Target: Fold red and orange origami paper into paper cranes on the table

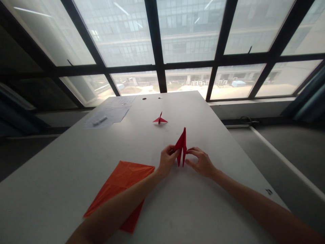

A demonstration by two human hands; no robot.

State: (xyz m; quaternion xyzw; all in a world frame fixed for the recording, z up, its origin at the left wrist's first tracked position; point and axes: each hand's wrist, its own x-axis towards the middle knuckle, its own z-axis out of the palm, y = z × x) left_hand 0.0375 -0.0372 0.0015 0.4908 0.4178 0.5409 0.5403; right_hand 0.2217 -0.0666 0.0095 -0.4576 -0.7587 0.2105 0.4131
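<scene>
A left hand (167,161) pinches a folded red paper origami form (181,147) upright over a white table (76,203); the right hand (200,162) curls against its other side, any grip hard to tell. A small red paper crane (159,119) stands farther off; a creased orange paper sheet (119,183) lies near left.

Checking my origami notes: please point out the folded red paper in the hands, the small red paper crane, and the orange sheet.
Folded red paper (181,144): head view, upper flap.
Red paper crane (159,119): head view, body centre.
Orange paper sheet (122,179): head view, upper middle.
</scene>
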